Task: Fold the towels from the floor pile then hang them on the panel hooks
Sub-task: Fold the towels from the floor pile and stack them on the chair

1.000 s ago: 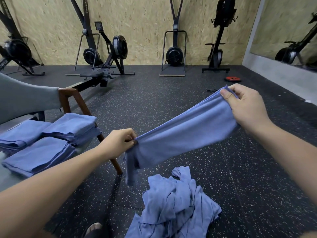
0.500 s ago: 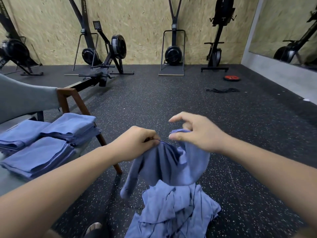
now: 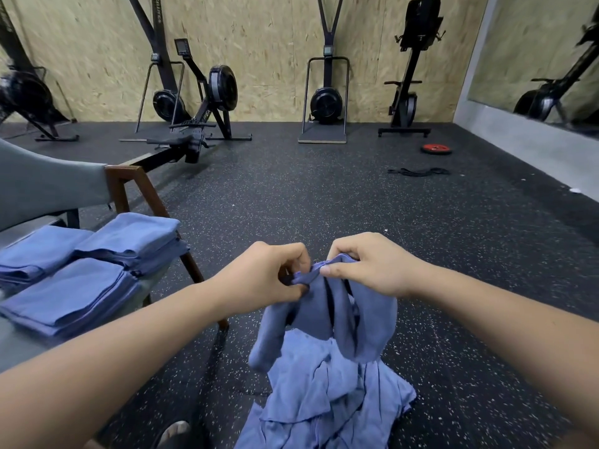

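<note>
Where the left hand (image 3: 269, 275) and right hand (image 3: 368, 267) meet, each grip pinches one towel (image 3: 366, 322), which hangs below over the floor pile (image 3: 324, 403); folded towels (image 3: 81, 286) lie left, rowing machine (image 3: 197, 124) beyond.

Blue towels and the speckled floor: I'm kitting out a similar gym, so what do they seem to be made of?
The towel looks like thin, soft cloth, perhaps microfibre or cotton, with a matte finish: it drapes limply and creases. The floor looks like rubber matting, matte black with pale flecks.
</note>
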Demonstrator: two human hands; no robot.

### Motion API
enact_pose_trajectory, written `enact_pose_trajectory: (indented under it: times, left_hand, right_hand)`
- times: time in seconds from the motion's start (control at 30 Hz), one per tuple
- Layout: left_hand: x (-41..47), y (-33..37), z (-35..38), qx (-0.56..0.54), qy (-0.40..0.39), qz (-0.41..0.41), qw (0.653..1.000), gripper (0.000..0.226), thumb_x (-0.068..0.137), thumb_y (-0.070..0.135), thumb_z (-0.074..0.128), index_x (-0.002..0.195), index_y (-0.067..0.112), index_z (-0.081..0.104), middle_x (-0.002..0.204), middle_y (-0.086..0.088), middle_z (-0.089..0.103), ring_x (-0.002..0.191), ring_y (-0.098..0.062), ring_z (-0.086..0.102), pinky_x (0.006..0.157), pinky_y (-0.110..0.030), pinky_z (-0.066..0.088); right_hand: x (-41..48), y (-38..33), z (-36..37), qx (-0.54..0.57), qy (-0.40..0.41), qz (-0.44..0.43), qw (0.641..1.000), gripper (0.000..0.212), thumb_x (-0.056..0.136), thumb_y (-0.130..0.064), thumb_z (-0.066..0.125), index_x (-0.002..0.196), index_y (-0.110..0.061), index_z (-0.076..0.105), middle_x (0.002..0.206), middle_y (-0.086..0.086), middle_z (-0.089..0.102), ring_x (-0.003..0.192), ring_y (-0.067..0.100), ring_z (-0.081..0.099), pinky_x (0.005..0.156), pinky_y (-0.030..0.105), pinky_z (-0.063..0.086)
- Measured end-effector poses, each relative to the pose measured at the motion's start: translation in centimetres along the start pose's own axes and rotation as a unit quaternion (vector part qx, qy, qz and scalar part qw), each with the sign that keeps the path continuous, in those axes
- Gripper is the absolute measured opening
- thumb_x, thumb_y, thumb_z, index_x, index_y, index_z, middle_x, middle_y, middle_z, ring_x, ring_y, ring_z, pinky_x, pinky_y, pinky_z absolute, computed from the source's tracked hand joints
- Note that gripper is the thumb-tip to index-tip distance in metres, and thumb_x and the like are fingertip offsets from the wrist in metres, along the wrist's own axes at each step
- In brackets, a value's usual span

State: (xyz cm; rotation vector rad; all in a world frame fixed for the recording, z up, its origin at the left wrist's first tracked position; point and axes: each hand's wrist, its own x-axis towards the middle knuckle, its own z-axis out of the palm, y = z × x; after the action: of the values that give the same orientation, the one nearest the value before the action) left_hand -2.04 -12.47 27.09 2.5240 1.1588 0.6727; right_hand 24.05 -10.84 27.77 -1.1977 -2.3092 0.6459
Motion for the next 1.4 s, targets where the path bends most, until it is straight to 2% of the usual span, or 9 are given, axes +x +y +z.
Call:
enact_pose_trajectory:
  times: [0.2, 0.37, 0.47, 0.57, 0.73, 1.0, 1.13, 1.3, 1.4]
  left_hand:
    - [-0.2, -1.8, -0.1, 0.053, 0.015, -0.016, 0.998, 0.015, 0.078, 0.023, 0.08, 0.083, 0.025, 0.066, 0.065, 0.013, 0.062, 0.06, -0.003, 0.055, 0.062, -0.018, 0.04]
    - [-0.6, -2.7, -0.8, 0.056, 0.006, -0.018, 0.998, 0.022, 0.084, 0.03, 0.082, 0.078, 0.027, 0.061, 0.064, 0.01, 0.06, 0.059, -0.01, 0.055, 0.061, -0.027, 0.046]
    - [-0.8, -3.3, -0.6, 0.059, -0.032, -0.018, 0.998, 0.024, 0.084, 0.027, 0.082, 0.075, 0.022, 0.06, 0.063, 0.008, 0.058, 0.058, -0.009, 0.049, 0.058, -0.021, 0.04]
    - [-0.8, -4.2, -0.8, 0.06, -0.039, -0.036, 0.997, 0.028, 0.089, 0.035, 0.08, 0.072, 0.025, 0.061, 0.063, 0.008, 0.059, 0.059, -0.008, 0.052, 0.06, -0.026, 0.042]
    - [-1.1, -4.7, -2.2, 0.045, -0.021, -0.059, 0.997, 0.028, 0.093, 0.043, 0.08, 0.072, 0.03, 0.067, 0.073, 0.015, 0.068, 0.07, -0.013, 0.063, 0.066, -0.031, 0.047]
    - [-1.6, -6.0, -3.6, 0.027, -0.017, -0.13, 0.991, 0.015, 0.088, 0.047, 0.085, 0.085, 0.034, 0.078, 0.079, 0.011, 0.075, 0.074, -0.018, 0.07, 0.069, -0.042, 0.056]
    - [-1.8, -5.8, -3.6, -0.04, 0.023, -0.143, 0.989, 0.022, 0.087, 0.043, 0.087, 0.084, 0.024, 0.075, 0.075, 0.004, 0.073, 0.067, -0.007, 0.059, 0.066, -0.032, 0.047]
    - [-1.9, -5.2, -3.6, -0.151, 0.097, -0.149, 0.972, 0.037, 0.083, 0.042, 0.087, 0.08, 0.01, 0.068, 0.077, -0.016, 0.072, 0.068, -0.012, 0.058, 0.065, -0.031, 0.043]
    - [-1.8, -5.3, -3.7, -0.214, 0.093, -0.161, 0.959, 0.023, 0.096, 0.033, 0.077, 0.091, 0.011, 0.073, 0.085, -0.018, 0.077, 0.076, -0.018, 0.066, 0.075, -0.037, 0.051]
  right_hand:
    - [0.2, 0.9, -1.1, -0.044, 0.037, -0.006, 0.998, 0.022, 0.096, -0.045, 0.076, 0.084, -0.027, 0.071, 0.071, -0.001, 0.064, 0.065, 0.004, 0.046, 0.063, 0.028, 0.037]
    - [0.3, 2.1, -1.8, -0.055, 0.074, 0.011, 0.996, 0.021, 0.096, -0.04, 0.077, 0.082, -0.026, 0.071, 0.057, -0.015, 0.05, 0.06, 0.005, 0.044, 0.058, 0.021, 0.031]
    - [0.3, 2.8, -2.2, -0.056, 0.085, 0.028, 0.994, 0.021, 0.096, -0.041, 0.077, 0.081, -0.026, 0.071, 0.057, -0.019, 0.051, 0.06, 0.004, 0.045, 0.057, 0.022, 0.03]
    - [0.3, 3.6, -2.6, -0.057, 0.09, 0.04, 0.993, 0.021, 0.095, -0.04, 0.078, 0.08, -0.026, 0.072, 0.058, -0.016, 0.054, 0.061, 0.006, 0.048, 0.058, 0.022, 0.032]
    - [0.3, 5.6, -2.9, -0.101, 0.083, 0.073, 0.989, 0.019, 0.094, -0.044, 0.077, 0.082, -0.031, 0.071, 0.076, -0.006, 0.069, 0.079, 0.012, 0.063, 0.075, 0.034, 0.046]
    - [0.2, 7.1, -2.8, -0.142, 0.026, 0.104, 0.984, 0.023, 0.096, -0.046, 0.075, 0.083, -0.029, 0.069, 0.077, -0.009, 0.068, 0.075, 0.003, 0.059, 0.064, 0.017, 0.038]
    - [0.0, 7.7, -2.5, -0.145, 0.01, 0.111, 0.983, 0.023, 0.097, -0.047, 0.074, 0.083, -0.03, 0.067, 0.079, -0.005, 0.068, 0.081, 0.014, 0.063, 0.066, 0.018, 0.036]
    - [0.1, 7.9, -2.2, -0.137, 0.003, 0.118, 0.983, 0.023, 0.097, -0.047, 0.074, 0.083, -0.029, 0.067, 0.08, -0.006, 0.068, 0.083, 0.016, 0.064, 0.073, 0.028, 0.044]
    - [0.1, 7.9, -2.1, -0.143, -0.004, 0.122, 0.982, 0.024, 0.098, -0.046, 0.074, 0.081, -0.03, 0.065, 0.076, -0.007, 0.064, 0.075, 0.011, 0.057, 0.067, 0.024, 0.041]
